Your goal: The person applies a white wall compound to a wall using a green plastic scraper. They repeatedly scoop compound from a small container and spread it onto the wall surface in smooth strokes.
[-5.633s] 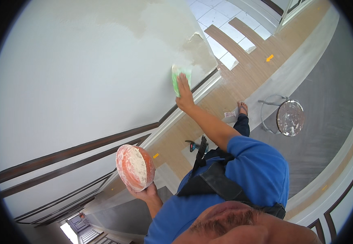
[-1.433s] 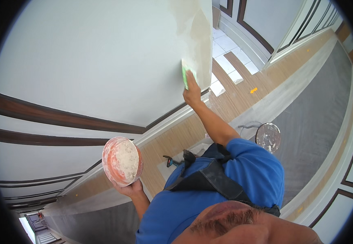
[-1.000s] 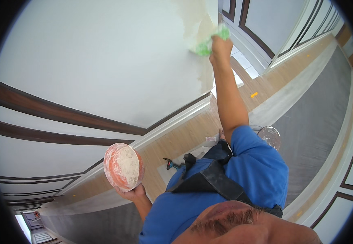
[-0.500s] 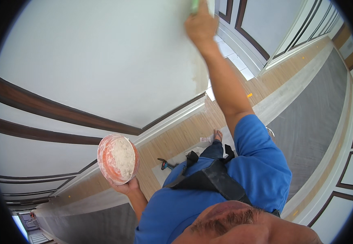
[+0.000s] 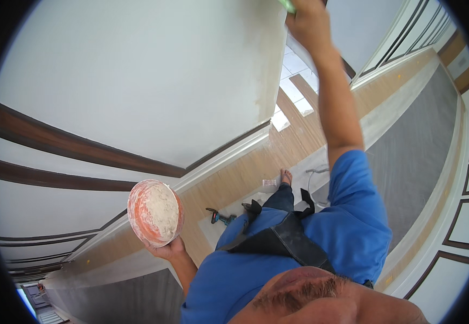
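Note:
My left hand (image 5: 168, 250) is wrapped under a round, orange-red bowl (image 5: 139, 213), its fingers partly hidden beneath it. Whitish dry-looking paste (image 5: 164, 215) fills much of the bowl, and white smears coat its sides. Raised high at the top edge, my right hand (image 5: 311, 29) is closed around a light-green handled tool (image 5: 287, 5). The tool's working end is out of view, so its kind does not show. That hand is beside the end of the white wall (image 5: 153, 70), which has a beige patch (image 5: 266, 100) low near its edge.
A blue-and-black power tool (image 5: 221, 217) lies on the wood-look floor (image 5: 229, 175) by my legs. Dark wood moulding (image 5: 72, 143) runs along the wall. Grey covering (image 5: 418, 140) spreads over the floor to the right. White tiles (image 5: 295, 62) show through the opening past the wall's end.
My right hand has swung rightward with the green-handled tool, away from the wall's face and past its edge. The left hand and bowl have barely moved.

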Tool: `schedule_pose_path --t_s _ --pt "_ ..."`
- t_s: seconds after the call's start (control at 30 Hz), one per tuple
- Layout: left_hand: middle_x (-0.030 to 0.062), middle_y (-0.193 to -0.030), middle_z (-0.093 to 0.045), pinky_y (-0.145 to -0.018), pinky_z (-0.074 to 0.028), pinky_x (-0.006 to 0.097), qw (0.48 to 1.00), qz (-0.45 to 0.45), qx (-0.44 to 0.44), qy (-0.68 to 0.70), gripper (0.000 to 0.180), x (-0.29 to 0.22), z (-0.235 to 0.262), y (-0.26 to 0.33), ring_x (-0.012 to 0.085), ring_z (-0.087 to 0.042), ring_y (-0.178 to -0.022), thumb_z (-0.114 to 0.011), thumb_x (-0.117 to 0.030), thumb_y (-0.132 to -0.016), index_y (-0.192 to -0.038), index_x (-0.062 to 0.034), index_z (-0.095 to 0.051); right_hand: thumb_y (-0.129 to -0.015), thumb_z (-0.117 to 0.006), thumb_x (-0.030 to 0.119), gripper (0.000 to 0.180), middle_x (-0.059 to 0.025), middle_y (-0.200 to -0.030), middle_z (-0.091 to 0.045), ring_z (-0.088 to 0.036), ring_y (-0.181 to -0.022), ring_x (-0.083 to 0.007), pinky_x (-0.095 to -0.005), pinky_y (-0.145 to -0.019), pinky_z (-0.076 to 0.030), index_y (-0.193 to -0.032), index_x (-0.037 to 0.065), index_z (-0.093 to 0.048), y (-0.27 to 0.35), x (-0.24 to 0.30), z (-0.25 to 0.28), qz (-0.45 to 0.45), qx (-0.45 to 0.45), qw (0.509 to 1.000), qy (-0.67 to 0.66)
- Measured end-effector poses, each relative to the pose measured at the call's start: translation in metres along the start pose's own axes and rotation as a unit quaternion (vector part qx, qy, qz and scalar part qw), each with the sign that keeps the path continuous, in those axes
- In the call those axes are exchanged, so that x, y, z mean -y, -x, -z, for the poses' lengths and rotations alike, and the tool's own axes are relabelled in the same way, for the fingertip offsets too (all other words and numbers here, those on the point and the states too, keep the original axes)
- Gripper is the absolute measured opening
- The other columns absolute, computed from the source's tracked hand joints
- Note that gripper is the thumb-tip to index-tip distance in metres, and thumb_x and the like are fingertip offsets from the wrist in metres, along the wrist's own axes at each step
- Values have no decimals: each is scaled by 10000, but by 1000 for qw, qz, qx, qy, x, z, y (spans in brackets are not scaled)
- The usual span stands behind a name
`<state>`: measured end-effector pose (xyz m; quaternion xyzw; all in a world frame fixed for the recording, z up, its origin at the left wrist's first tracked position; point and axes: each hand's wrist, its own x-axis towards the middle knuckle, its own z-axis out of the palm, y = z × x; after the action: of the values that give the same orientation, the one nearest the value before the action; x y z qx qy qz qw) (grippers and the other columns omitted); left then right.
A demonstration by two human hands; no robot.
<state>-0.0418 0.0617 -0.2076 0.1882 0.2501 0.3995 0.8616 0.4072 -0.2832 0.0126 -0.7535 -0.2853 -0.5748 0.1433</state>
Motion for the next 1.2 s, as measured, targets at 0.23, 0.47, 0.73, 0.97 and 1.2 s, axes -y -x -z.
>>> schedule_pose_path --t_s 0.23,0.47,0.73,0.97,1.2 --pt "161 -1525 -503 -1187 -386 549 998 -30 -46 -27 589 2 16 -6 358 -481 -1404 -509 -418 -1015 -1466 -40 -495 -902 -529 -67 508 -183 -1318 -677 -635 -1246 -387 -432 -1082 -516 -1393 40 -604 33 -29 -36 -42 150 984 -87" --pt "156 -1521 -508 -1177 -396 555 993 -69 -15 -97 585 -5 31 -12 362 -497 -1389 -496 -424 -1029 -1469 -38 -493 -648 -752 -104 806 -111 -1415 -630 -556 -1359 -338 -446 -1155 -446 -1404 145 -621 262 37 -87 -183 197 949 -167" --pt "158 -1486 -534 -1150 -433 544 997 -35 14 -62 571 -4 -2 -3 349 -521 -1366 -497 -403 -1013 -1453 -39 -507 -882 -610 -18 440 -203 -1242 -704 -685 -1150 -370 -425 -958 -551 -1319 18 -642 354 98 -61 -398 208 840 -305" --pt "151 -1478 -538 -1155 -428 531 998 -39 26 -40 562 0 5 -1 343 -519 -1367 -502 -389 -1005 -1446 -41 -512 -960 -613 118 268 -77 -991 -729 -651 -871 -142 -330 -789 -526 -1120 -83 -691 123 53 10 -505 8 791 -346" --pt "153 -1513 -514 -1177 -403 532 999 -25 0 32 567 -2 22 -2 352 -502 -1384 -537 -382 -995 -1448 -42 -512 -878 -528 0 416 -244 -1198 -686 -665 -1077 -382 -425 -943 -516 -1282 -54 -612 -34 24 -12 -424 68 891 -149"
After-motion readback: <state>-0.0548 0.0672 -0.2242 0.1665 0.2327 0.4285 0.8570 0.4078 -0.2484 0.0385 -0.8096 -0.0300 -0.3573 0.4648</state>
